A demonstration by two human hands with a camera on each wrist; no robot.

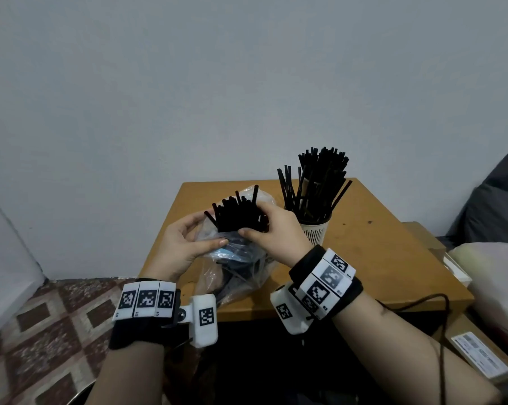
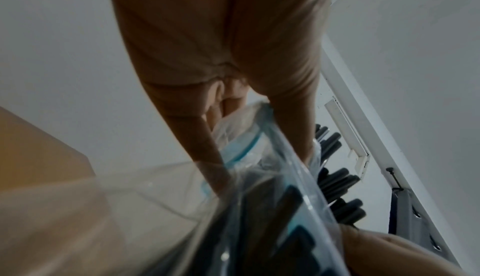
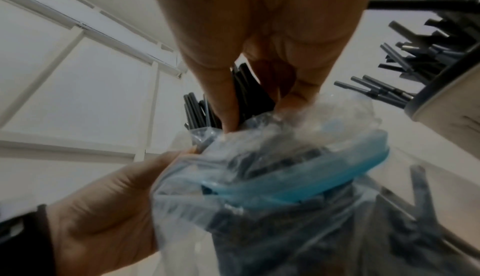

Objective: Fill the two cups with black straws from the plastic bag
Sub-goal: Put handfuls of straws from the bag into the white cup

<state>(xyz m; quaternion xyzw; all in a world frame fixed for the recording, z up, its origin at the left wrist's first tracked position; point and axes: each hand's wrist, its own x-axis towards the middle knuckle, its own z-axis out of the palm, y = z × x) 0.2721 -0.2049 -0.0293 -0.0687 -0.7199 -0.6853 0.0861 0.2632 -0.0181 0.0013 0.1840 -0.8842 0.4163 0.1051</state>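
A clear plastic bag [image 1: 241,276] with a blue zip strip stands on the wooden table [image 1: 378,258]. My left hand [image 1: 210,232] pinches the bag's mouth [image 2: 249,149] between thumb and fingers. My right hand [image 1: 254,220] grips a bundle of black straws [image 1: 236,214] that sticks up out of the bag; in the right wrist view its fingers [image 3: 223,99] close round those straws [image 3: 249,89]. More straws lie inside the bag [image 3: 298,188]. A white ribbed cup [image 1: 315,233], packed with upright black straws [image 1: 317,182], stands just right of my right hand. I see no second cup plainly.
The table backs onto a plain wall. A black cable [image 1: 422,302] trails over its right front corner. Cardboard boxes [image 1: 480,361], a white bundle [image 1: 495,273] and dark cloth [image 1: 495,200] crowd the right side. Patterned floor [image 1: 57,331] lies at the left.
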